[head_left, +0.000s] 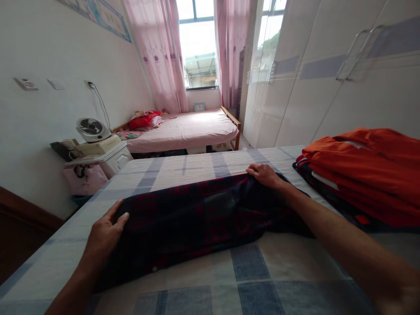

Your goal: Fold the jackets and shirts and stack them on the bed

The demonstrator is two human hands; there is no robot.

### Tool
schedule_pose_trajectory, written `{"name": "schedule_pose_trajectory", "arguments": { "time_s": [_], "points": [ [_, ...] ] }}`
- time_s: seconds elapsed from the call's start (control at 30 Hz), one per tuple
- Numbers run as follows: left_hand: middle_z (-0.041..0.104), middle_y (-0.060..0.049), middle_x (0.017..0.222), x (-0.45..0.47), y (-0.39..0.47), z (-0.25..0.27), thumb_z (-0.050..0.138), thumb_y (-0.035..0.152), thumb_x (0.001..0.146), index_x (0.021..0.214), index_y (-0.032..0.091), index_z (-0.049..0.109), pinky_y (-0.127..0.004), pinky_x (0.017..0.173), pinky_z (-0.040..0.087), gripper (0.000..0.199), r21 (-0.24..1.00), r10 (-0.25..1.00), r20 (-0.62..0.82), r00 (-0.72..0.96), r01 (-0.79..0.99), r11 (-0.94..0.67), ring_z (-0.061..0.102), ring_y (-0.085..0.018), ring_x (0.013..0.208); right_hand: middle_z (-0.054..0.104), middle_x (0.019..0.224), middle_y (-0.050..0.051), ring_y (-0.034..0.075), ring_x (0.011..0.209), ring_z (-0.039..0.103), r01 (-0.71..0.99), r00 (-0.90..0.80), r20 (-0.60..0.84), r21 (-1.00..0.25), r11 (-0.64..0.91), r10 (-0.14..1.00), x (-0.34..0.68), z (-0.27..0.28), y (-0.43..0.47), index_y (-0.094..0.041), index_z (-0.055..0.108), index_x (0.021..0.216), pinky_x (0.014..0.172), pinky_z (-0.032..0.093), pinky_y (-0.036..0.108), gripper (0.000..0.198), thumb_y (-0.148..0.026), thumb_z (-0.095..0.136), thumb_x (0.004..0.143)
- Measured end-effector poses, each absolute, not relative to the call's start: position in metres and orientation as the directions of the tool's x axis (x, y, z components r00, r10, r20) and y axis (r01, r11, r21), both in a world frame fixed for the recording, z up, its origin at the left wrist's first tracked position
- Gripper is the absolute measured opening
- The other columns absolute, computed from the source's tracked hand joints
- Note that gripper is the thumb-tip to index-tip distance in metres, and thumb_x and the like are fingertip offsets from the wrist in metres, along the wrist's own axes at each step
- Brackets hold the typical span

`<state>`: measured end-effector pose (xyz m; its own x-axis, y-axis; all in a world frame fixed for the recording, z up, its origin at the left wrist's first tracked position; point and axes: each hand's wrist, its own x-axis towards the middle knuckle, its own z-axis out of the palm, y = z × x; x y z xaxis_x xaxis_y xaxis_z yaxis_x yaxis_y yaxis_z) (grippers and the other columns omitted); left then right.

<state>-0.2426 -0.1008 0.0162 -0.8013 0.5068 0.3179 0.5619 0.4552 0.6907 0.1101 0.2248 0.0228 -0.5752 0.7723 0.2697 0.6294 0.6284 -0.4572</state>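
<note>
A dark navy and red patterned shirt [197, 214] lies folded into a long strip across the bed, a small pale button showing near its front edge. At its left end is my left hand [106, 229], thumb on top and fingers around the edge of the cloth. My right hand [264, 175] grips the far edge toward the right, its fingers curled over the fabric. My right forearm passes over the shirt's right end and hides part of it.
Orange and dark clothes [364, 166] are heaped at the right of the checked bedsheet [256, 271]. Beyond are a second bed [193, 127] with red cloth on it, a white wardrobe [295, 87], and a fan [93, 129] on a cabinet at the left.
</note>
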Motion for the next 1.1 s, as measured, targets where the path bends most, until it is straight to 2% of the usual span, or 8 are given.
{"name": "schedule_pose_trajectory", "arguments": {
  "time_s": [0.07, 0.17, 0.3, 0.47, 0.63, 0.77, 0.9, 1.1],
  "points": [
    [0.046, -0.013, 0.141, -0.239, -0.104, 0.020, 0.047, 0.036, 0.083, 0.127, 0.013, 0.056, -0.046, 0.109, 0.034, 0.050, 0.392, 0.577, 0.490, -0.653, 0.757, 0.522, 0.044, -0.032, 0.128, 0.065, 0.109, 0.010, 0.024, 0.100, 0.058, 0.645, -0.568, 0.352, -0.372, 0.668, 0.744, 0.109, 0.030, 0.211, -0.019, 0.065, 0.102, 0.087, 0.041, 0.035, 0.033, -0.039, 0.044, 0.087],
    [0.038, -0.012, 0.146, -0.230, -0.104, 0.022, 0.037, 0.040, 0.090, 0.126, 0.014, 0.056, -0.041, 0.112, 0.029, 0.049, 0.118, 0.687, 0.635, -0.354, 0.923, 0.367, 0.036, -0.027, 0.134, 0.050, 0.137, 0.007, 0.026, 0.127, 0.041, 0.603, -0.651, 0.440, -0.194, 0.774, 0.618, 0.109, 0.030, 0.185, -0.024, 0.054, 0.127, 0.102, 0.032, 0.042, 0.043, -0.042, 0.039, 0.091],
    [0.038, -0.008, 0.148, -0.233, -0.092, 0.001, 0.035, 0.045, 0.090, 0.130, 0.020, 0.053, -0.048, 0.110, 0.027, 0.051, 0.010, 0.901, 0.370, -0.227, 0.971, 0.240, 0.026, -0.029, 0.139, 0.038, 0.148, 0.004, 0.026, 0.138, 0.026, 0.623, -0.733, 0.279, -0.088, 0.777, 0.620, 0.117, -0.001, 0.171, -0.028, 0.047, 0.135, 0.109, 0.022, 0.048, 0.049, -0.049, 0.033, 0.092],
    [0.035, -0.009, 0.148, -0.250, -0.081, -0.032, 0.029, 0.045, 0.090, 0.140, 0.014, 0.039, -0.051, 0.108, 0.027, 0.060, 0.076, 0.907, 0.128, -0.401, 0.916, 0.394, 0.027, -0.032, 0.138, 0.039, 0.146, 0.006, 0.025, 0.138, 0.027, 0.731, -0.659, 0.111, -0.139, 0.668, 0.744, 0.126, -0.031, 0.182, -0.024, 0.045, 0.137, 0.110, 0.020, 0.049, 0.056, -0.052, 0.032, 0.091],
    [0.041, -0.006, 0.146, -0.258, -0.099, -0.012, 0.028, 0.048, 0.088, 0.130, 0.019, 0.051, -0.040, 0.111, 0.027, 0.056, 0.361, 0.885, 0.223, -0.409, 0.878, 0.315, 0.034, -0.023, 0.136, 0.046, 0.141, 0.010, 0.021, 0.133, 0.038, 0.631, -0.560, 0.331, -0.423, 0.650, 0.759, 0.148, -0.009, 0.174, -0.019, 0.051, 0.130, 0.110, 0.028, 0.040, 0.052, -0.046, 0.029, 0.092],
    [0.050, -0.014, 0.136, -0.274, -0.133, 0.008, 0.033, 0.047, 0.084, 0.121, 0.012, 0.055, -0.040, 0.110, 0.027, 0.055, 0.487, 0.681, 0.235, -0.693, 0.690, 0.535, 0.039, -0.027, 0.131, 0.052, 0.134, 0.010, 0.023, 0.126, 0.045, 0.624, -0.384, 0.453, -0.515, 0.588, 0.805, 0.184, 0.005, 0.152, -0.020, 0.050, 0.128, 0.108, 0.031, 0.042, 0.050, -0.047, 0.033, 0.090],
    [0.065, -0.023, 0.107, -0.292, -0.150, 0.009, 0.044, 0.054, 0.075, 0.098, 0.010, 0.063, -0.049, 0.096, 0.040, 0.054, 0.524, 0.549, 0.097, -0.830, 0.512, 0.681, 0.053, -0.040, 0.114, 0.054, 0.131, 0.012, 0.026, 0.123, 0.048, 0.699, -0.274, 0.443, -0.518, 0.494, 0.854, 0.213, 0.000, 0.140, -0.018, 0.053, 0.124, 0.106, 0.034, 0.042, 0.051, -0.048, 0.035, 0.087],
    [0.065, -0.009, 0.066, -0.303, -0.136, 0.015, 0.057, 0.071, 0.058, 0.060, 0.016, 0.058, -0.030, 0.058, 0.050, 0.055, 0.690, 0.501, -0.167, -0.849, 0.263, 0.675, 0.064, -0.025, 0.071, 0.057, 0.124, 0.014, 0.030, 0.114, 0.054, 0.777, -0.103, 0.428, -0.529, 0.341, 0.898, 0.233, -0.020, 0.147, -0.016, 0.057, 0.120, 0.099, 0.040, 0.041, 0.056, -0.050, 0.033, 0.081]
  ]
}}
